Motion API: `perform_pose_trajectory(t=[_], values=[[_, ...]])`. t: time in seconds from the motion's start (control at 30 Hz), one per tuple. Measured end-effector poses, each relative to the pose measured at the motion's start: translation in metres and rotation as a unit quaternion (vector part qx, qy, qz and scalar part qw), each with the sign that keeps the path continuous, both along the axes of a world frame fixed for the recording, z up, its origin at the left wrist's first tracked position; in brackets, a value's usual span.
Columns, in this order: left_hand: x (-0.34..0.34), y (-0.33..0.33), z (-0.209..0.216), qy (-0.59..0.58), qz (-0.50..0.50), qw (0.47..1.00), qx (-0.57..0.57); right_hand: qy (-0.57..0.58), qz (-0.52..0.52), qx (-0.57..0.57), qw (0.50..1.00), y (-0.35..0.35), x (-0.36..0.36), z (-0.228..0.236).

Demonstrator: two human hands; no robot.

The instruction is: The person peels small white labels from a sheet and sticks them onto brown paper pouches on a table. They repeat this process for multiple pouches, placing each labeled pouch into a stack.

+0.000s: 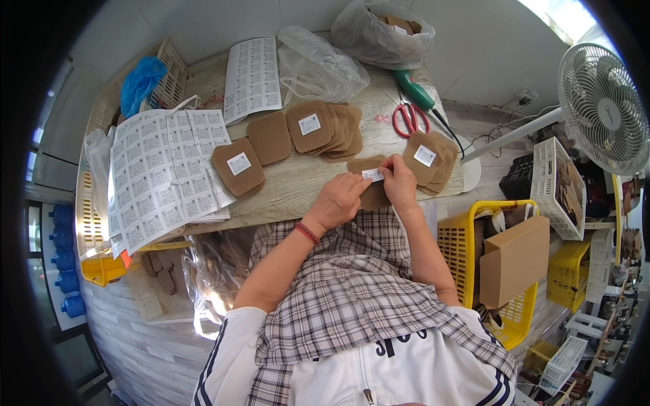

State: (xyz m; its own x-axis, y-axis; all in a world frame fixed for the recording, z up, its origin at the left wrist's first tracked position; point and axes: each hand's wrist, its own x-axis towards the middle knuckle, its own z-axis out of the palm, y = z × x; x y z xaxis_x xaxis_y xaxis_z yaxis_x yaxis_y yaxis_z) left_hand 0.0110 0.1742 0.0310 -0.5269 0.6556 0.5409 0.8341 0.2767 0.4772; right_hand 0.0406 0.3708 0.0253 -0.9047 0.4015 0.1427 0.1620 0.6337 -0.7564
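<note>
Close to the table's front edge, a brown rounded-square pad (366, 164) lies under both my hands. A small white printed label (371, 175) sits over its middle. My left hand (338, 197) pinches the label's left end between closed fingers. At the right end, the fingers of my right hand (399, 180) are pressed together on the same label. Whether the label is stuck down or lifted I cannot tell. Just right of my hands is a fanned stack of brown pads (433, 173), its top one labelled. Further left lie more brown pads (314, 141), some with white labels.
Printed label sheets (159, 169) cover the table's left side; another label sheet (252, 76) lies behind. Red scissors (411, 120) and a green-handled tool (413, 91) rest at the back right. A yellow basket (457, 254) stands right of me, near a white fan (602, 111).
</note>
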Motion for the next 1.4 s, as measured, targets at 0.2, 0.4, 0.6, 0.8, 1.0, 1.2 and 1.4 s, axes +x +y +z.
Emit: perform_pose_trajectory(t=[0.2, 0.4, 0.6, 0.8, 1.0, 1.2, 1.4], values=[[0.000, 0.000, 0.003, 0.023, -0.001, 1.000, -0.020, -0.005, 0.001, 0.002, 1.000, 0.000, -0.001, 0.002], [-0.001, 0.000, 0.009, 0.040, -0.011, 0.999, -0.032, -0.005, 0.007, 0.004, 1.000, 0.000, -0.002, 0.003], [-0.001, 0.000, 0.007, 0.030, -0.011, 0.999, -0.038, 0.011, 0.034, 0.056, 0.998, -0.001, 0.000, 0.005], [-0.001, 0.001, 0.008, 0.024, -0.019, 0.999, -0.041, 0.015, 0.050, 0.159, 0.986, -0.002, 0.001, 0.003], [-0.002, 0.001, 0.007, 0.040, -0.024, 0.999, -0.028, 0.083, 0.015, 0.186, 0.979, -0.007, 0.010, 0.005], [-0.001, 0.002, 0.008, 0.028, -0.026, 0.999, -0.024, 0.096, 0.015, 0.211, 0.973, -0.016, 0.024, -0.005], [-0.003, -0.001, 0.001, 0.012, -0.025, 0.999, -0.017, 0.071, -0.038, 0.190, 0.978, -0.018, 0.025, -0.002]])
